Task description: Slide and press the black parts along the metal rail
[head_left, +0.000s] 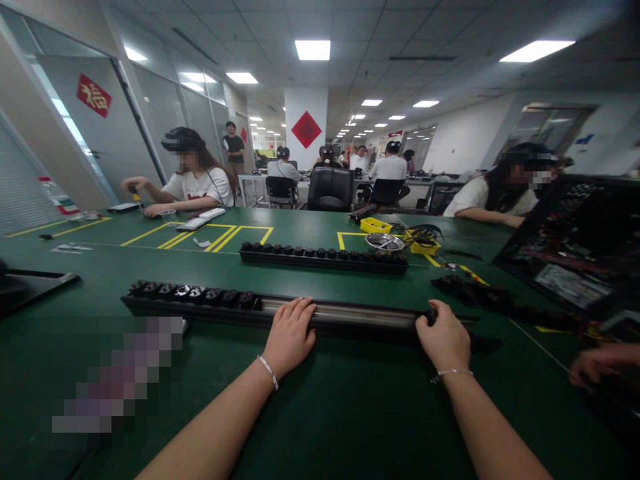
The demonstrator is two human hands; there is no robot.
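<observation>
A long black rail lies across the green table in front of me. Several black socket-like pieces fill its left part, while the channel between my hands shows bare metal. My left hand rests on the rail near its middle, fingers laid over the channel and holding nothing. At the rail's right end, my right hand is closed with thumb and index finger around a small black piece, partly hidden by the fingers.
A second filled rail lies farther back. Behind it are a metal bowl and yellow trays. Loose black parts and a large black case stand right. Another person's hand is at the right edge.
</observation>
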